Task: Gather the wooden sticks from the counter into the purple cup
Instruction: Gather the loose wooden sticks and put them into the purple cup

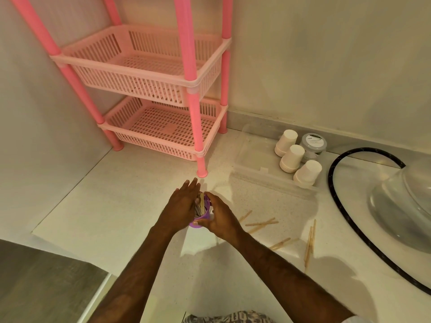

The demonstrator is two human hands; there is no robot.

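While both hands meet over the white counter [130, 206], the purple cup [198, 222] stands between them near the front middle, with a bunch of wooden sticks [201, 204] upright inside it. The left hand [180, 206] lies flat against the cup's left side, fingers straight and together, pressing on the sticks. The right hand [218, 217] curls around the cup's right side, gripping it. More loose sticks [262, 223] lie scattered on the counter to the right of the cup, some crossed, one pair [309, 243] farther right near a black hose [335, 199]. Behind them sit a clear plastic tray [254, 152], three upturned stacks of white paper cups [292, 158], and a small jar [312, 144] whose label carries writing too blurred to read. A pink basket rack [163, 89] stands in the corner, and a clear bowl [401, 201] rests at the right edge.
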